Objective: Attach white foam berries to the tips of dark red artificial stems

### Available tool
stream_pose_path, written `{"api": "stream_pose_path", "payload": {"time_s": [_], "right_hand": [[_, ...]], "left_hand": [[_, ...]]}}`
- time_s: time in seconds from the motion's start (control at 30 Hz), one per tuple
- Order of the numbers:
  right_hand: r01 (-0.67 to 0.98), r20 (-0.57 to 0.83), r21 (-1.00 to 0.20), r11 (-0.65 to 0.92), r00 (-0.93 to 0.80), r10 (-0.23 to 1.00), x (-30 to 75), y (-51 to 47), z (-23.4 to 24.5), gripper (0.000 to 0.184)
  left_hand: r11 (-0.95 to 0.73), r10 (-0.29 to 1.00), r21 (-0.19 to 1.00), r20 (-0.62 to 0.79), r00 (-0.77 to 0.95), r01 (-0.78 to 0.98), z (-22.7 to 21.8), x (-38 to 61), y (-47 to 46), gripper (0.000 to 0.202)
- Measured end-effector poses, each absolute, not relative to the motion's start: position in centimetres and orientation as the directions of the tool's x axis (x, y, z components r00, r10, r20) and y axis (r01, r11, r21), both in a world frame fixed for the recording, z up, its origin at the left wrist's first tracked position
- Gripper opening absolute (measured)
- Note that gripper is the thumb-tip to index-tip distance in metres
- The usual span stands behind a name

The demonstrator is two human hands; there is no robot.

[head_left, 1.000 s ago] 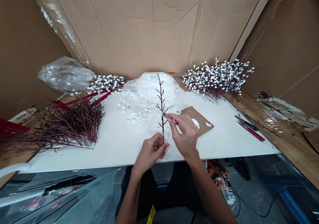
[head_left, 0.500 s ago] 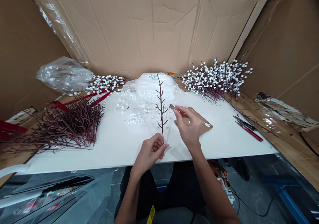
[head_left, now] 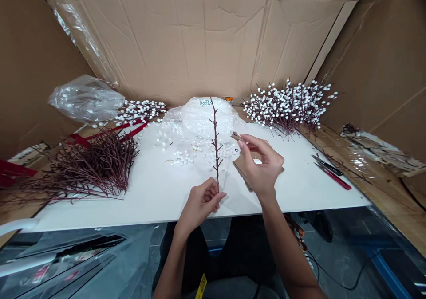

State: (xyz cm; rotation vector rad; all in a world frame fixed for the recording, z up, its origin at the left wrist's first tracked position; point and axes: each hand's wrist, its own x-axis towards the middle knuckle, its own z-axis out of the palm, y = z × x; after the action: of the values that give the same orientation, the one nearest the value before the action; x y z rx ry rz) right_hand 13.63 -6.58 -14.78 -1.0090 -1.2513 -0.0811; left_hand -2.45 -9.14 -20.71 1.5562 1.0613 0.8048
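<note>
Gripping a red twig (head_left: 216,148), the left hand (head_left: 201,200) hides its base.

The upright twig (head_left: 216,157) stands between the left hand (head_left: 199,203) and the right hand (head_left: 261,168), blocking sideways passage. Rightward, the right hand can pass above the white board (head_left: 299,192) to the red-handled tools (head_left: 333,177).

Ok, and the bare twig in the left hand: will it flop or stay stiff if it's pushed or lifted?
The bare twig will probably stay fairly stiff: held only near its lower end by the left hand, it stands nearly upright without visible droop. It is likely light, being so slim. Its thin side shoots may flex or snag first.
</note>
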Motion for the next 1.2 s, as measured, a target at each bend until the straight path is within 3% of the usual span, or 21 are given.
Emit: {"api": "stream_pose_path", "payload": {"time_s": [0.1,0.27,0.47,0.7,1.0,1.2], "right_hand": [[0.595,0.879,-0.47,0.652,0.244,0.41,13.3,-6.8,-14.2,0.015],[0.613,0.902,-0.398,0.682,0.125,0.414,13.0,-7.0,-14.2,0.018],[0.671,0.943,-0.261,0.694,0.023,0.332,12.6,-6.7,-14.3,0.018],[0.61,0.913,-0.379,0.696,0.126,0.387,12.6,-6.5,-13.8,0.018],[0.693,0.89,-0.337,0.638,0.013,0.456,12.7,-6.0,-13.4,0.017],[0.643,0.936,-0.345,0.684,0.182,0.301,13.0,-6.5,-13.0,0.02]], "left_hand": [[-0.071,0.923,0.971,-0.023,0.385,0.229,-20.7,-2.4,-9.2,0.029],[-0.076,0.924,0.97,-0.018,0.382,0.229,-20.6,-2.4,-9.2,0.03],[-0.084,0.923,0.971,-0.009,0.385,0.225,-20.7,-2.4,-9.1,0.031],[-0.101,0.92,0.968,0.002,0.393,0.231,-20.7,-2.4,-9.2,0.03],[-0.082,0.922,0.97,-0.014,0.388,0.23,-20.7,-2.4,-9.2,0.031],[-0.093,0.918,0.97,-0.004,0.396,0.226,-20.7,-2.4,-9.2,0.029]]}}
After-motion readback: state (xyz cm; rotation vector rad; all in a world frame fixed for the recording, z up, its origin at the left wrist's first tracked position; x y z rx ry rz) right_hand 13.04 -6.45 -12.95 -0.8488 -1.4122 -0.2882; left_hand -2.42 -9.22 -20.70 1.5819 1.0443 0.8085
